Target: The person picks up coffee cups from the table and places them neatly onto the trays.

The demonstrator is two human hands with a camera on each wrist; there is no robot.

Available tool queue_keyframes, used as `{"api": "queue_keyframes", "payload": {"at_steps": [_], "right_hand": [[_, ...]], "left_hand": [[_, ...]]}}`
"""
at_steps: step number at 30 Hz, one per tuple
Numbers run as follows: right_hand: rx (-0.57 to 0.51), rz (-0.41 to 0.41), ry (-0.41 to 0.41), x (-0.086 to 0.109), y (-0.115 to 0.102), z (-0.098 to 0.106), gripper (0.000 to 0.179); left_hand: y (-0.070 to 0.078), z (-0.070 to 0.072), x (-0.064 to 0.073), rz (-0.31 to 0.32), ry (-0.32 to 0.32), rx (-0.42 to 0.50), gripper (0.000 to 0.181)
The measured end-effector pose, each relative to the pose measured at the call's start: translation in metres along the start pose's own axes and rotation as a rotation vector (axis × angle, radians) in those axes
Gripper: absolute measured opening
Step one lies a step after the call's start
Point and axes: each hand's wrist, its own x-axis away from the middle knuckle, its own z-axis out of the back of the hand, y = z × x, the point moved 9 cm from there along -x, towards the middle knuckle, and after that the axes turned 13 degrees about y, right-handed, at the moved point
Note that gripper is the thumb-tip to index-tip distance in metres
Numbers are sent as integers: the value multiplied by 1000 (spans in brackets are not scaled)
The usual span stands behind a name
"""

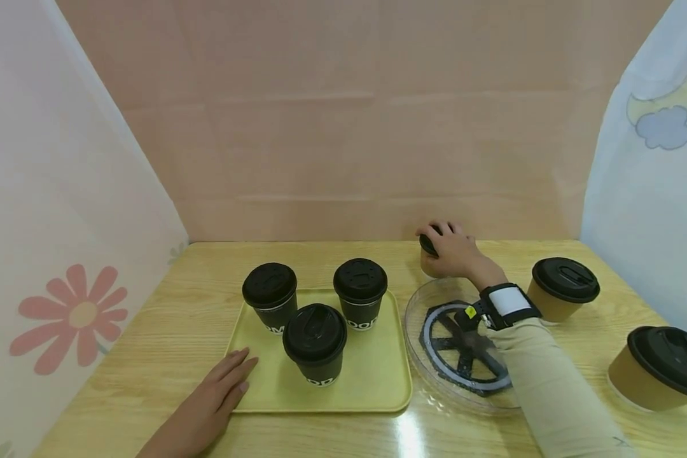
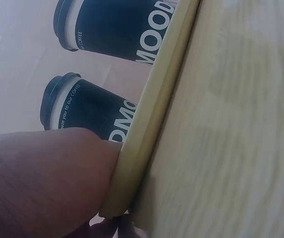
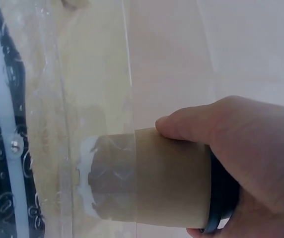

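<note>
Near the far edge of the bench (image 1: 166, 324), the right hand (image 1: 453, 249) grips a lidded brown cup (image 3: 172, 183); at the near-left corner of the yellow tray (image 1: 372, 381) rests the left hand (image 1: 208, 401), fingers extended. Black cups (image 2: 114, 29) there read "MOOD" and "you to our COFFEE".

The right hand (image 3: 258, 144) partly hides the gripped cup (image 3: 172, 178)'s black lid (image 3: 224, 191).

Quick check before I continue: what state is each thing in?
Yellow tray, flat, bearing three dark cups
Front dark cup, lidded, upright
Back-left dark cup, lidded, upright
Back-right dark cup, lidded, upright
Held brown cup, lidded, gripped by right hand
Middle brown cup, lidded, upright
Nearest brown cup, lidded, upright
Clear round dish, lying flat
Left hand, touching tray's edge
</note>
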Motion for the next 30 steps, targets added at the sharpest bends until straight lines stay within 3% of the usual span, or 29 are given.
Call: {"api": "queue_keyframes", "payload": {"at_steps": [12,21,30], "right_hand": [[-12,4,-17,1,-5,-3,52],[13,37,14,0,-4,-5,53],[-39,48,48,0,-4,-5,53]], "left_hand": [[-4,3,2,-3,-1,-19,39],[-3,4,1,-17,18,-21,39],[-6,2,2,-21,30,-26,39]]}}
